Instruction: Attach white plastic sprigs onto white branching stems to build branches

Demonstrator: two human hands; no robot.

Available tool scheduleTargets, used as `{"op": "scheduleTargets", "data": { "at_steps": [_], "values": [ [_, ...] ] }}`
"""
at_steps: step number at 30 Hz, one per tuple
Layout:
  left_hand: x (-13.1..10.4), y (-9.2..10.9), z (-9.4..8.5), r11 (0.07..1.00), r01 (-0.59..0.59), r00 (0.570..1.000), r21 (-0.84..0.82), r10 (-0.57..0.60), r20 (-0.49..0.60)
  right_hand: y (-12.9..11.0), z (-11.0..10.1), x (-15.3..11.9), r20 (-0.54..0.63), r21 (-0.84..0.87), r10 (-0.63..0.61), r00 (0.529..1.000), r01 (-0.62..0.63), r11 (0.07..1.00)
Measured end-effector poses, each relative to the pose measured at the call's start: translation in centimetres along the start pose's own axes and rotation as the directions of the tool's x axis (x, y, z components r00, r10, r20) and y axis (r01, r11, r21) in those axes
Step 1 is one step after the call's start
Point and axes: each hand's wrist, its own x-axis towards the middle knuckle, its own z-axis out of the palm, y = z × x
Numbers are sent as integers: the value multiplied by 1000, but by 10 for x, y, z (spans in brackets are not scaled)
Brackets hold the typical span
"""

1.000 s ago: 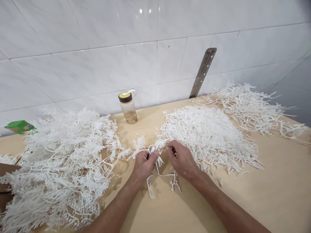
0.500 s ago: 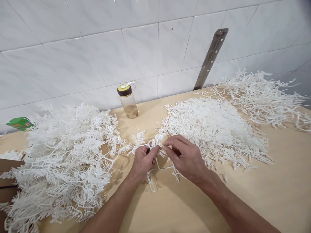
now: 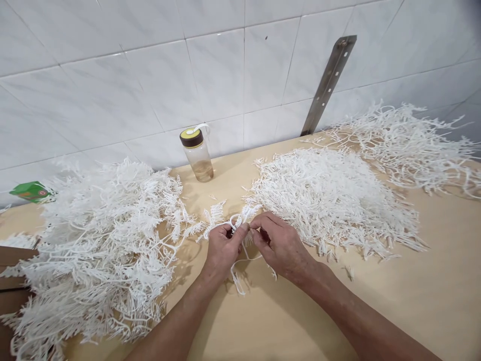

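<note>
My left hand (image 3: pixel 221 248) is closed around a white branching plastic strand (image 3: pixel 248 213), thumb pressed on top. Thin curved stems of it hang below the fingers over the table. My right hand (image 3: pixel 283 248) meets the left, its thumb and index finger pinched at the strand's right side. The fingertips hide exactly which bit is between them. Just left of the hands lie several small comb-like white pieces (image 3: pixel 215 213). To the right is a dense pile of short, thin white pieces (image 3: pixel 323 195), close to my right hand.
A tangled heap of white branching strands (image 3: pixel 112 250) covers the left side. More long strands (image 3: pixel 413 145) lie at the back right. A clear bottle (image 3: pixel 199 158) stands near the tiled wall (image 3: pixel 214 75), where a metal bracket (image 3: pixel 328 85) leans. A green packet (image 3: pixel 30 191) sits far left.
My right hand has shifted slightly left and up, closing its fingertips nearer to my left thumb. My left hand keeps its hold on the strand. The view has tilted a little.
</note>
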Motion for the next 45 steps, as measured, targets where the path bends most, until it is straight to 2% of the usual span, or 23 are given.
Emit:
{"op": "scheduleTargets", "data": {
  "at_steps": [2,5,8,10,13,15,18,21,24,26,27,29,31,32,34,38,41,45],
  "values": [
    [-1,-1,2,998,-46,998,37,48,-46,-1,3,0,2,-23,50,999,-50,998],
    [-3,-2,5,979,-162,978,125,176,-114,-4,6,1,6,-47,197,980,-197,979],
    [-4,-3,7,946,-256,957,199,277,-89,-7,9,2,29,-53,318,948,-316,947],
    [-4,-4,7,932,-283,950,225,304,-68,-9,10,3,29,-71,341,940,-338,938],
    [-4,-7,6,925,-300,946,235,320,-55,-8,12,3,-12,-105,328,945,-328,939],
    [-4,-8,5,929,-299,946,218,318,-59,-4,9,5,-47,-76,360,932,-363,929],
    [-4,-8,4,958,-251,962,136,262,-73,7,-4,10,-97,62,489,867,-486,872],
    [-2,-7,2,990,-132,989,52,135,-60,20,-26,13,-232,120,555,799,-542,832],
    [-1,-4,0,999,-27,999,-31,26,-29,27,-44,15,-448,55,465,763,-496,867],
    [-1,-1,0,996,-3,1000,-87,1,-17,27,-49,14,-550,-35,315,774,-397,917],
    [-1,0,0,994,1,1000,-107,-3,-15,24,-49,14,-563,-60,250,788,-341,938],
    [-2,2,0,992,4,1000,-128,-6,-16,15,-44,12,-486,-19,212,848,-252,967],
    [-2,3,0,990,12,1000,-137,-14,-19,4,-34,9,-285,101,267,921,-248,963],
    [-2,3,0,990,16,1000,-142,-19,-21,-1,-28,8,-174,141,292,940,-270,953],
    [-1,3,1,987,20,999,-158,-24,-21,-7,-18,5,2,165,340,940,-336,927],
    [0,5,0,981,43,999,-187,-43,7,-7,-9,4,173,222,378,909,-410,885],
    [0,6,-2,981,61,998,-182,-57,28,-6,-11,6,208,286,370,905,-418,862],
    [1,6,-3,979,68,997,-191,-61,40,-8,-15,7,192,274,377,906,-418,866]
  ]
}}
